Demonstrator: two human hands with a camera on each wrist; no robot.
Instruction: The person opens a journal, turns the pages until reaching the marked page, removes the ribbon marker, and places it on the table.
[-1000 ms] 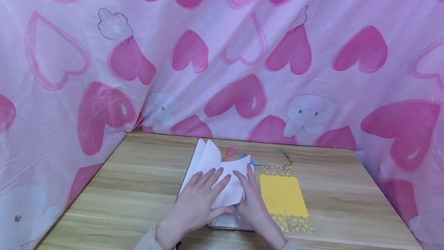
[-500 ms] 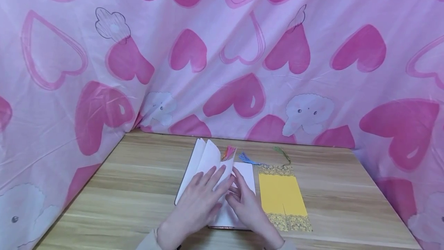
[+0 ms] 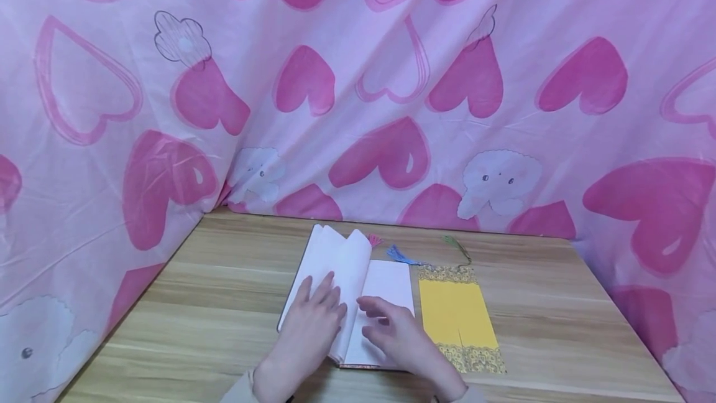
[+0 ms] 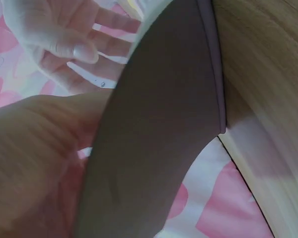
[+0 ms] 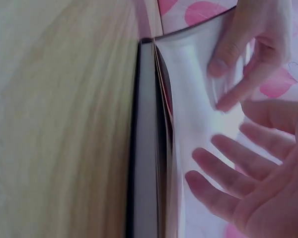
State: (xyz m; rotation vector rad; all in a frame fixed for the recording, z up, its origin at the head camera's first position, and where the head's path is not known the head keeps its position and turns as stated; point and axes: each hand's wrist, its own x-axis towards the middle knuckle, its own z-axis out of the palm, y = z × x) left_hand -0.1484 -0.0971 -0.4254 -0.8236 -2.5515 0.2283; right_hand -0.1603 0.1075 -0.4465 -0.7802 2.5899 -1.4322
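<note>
A notebook with blank white pages (image 3: 390, 275) lies open on the wooden table. Its left leaves (image 3: 335, 260) stand partly raised and curved. My left hand (image 3: 310, 325) rests on those leaves with its fingers spread. Over the right page hovers my right hand (image 3: 399, 334), its fingers loosely bent and holding nothing. In the right wrist view, the right hand (image 5: 253, 183) is apart from the pages, while the left hand (image 5: 260, 44) touches a white leaf. A dark, shaded sheet (image 4: 144, 124) covers much of the left wrist view and hides part of the left hand.
Right of the notebook lies a yellow card (image 3: 455, 306) with lace-patterned ends and a slit at its near end. A green tassel (image 3: 457, 246), a blue tassel (image 3: 399, 255) and a pink tassel (image 3: 375, 240) lie behind. Pink heart-patterned cloth (image 3: 391, 79) surrounds the table (image 3: 559, 316).
A leaf under my hands has turned from right to left, uncovering the right page. My left hand has shifted slightly left with it; my right hand has come off the leaf.
</note>
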